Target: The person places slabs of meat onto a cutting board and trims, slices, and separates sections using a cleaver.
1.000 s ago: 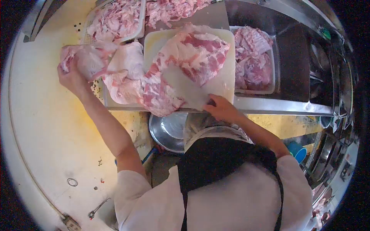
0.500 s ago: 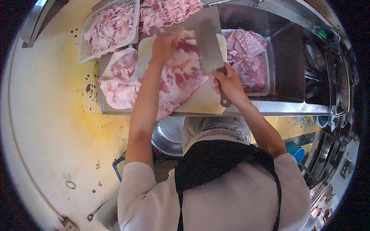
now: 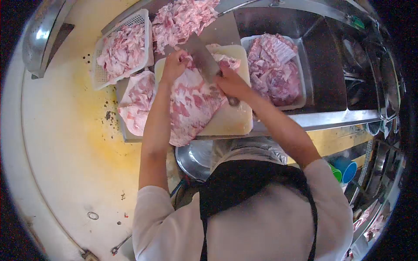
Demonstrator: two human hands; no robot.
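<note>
My right hand (image 3: 230, 81) is closed round the handle of a wide-bladed cleaver (image 3: 199, 54). The blade lies over the upper part of a large slab of raw meat (image 3: 191, 102). This slab rests on a white cutting board (image 3: 235, 119) and hangs over its front left edge. My left hand (image 3: 175, 65) pinches the slab's upper left edge, beside the blade. Another piece of meat (image 3: 137, 102) lies left of the board, partly behind my left forearm.
A white perforated basket (image 3: 99, 78) of meat trimmings stands at the upper left, beside a loose heap of trimmings (image 3: 183, 19). Right of the board is a white tray (image 3: 303, 87) with meat. A metal bowl (image 3: 191, 161) is below the counter edge.
My left hand first moved from the far-left meat to the slab, then slightly left along its top. The cleaver has swung left with my right hand, and its blade now tilts over the slab.
</note>
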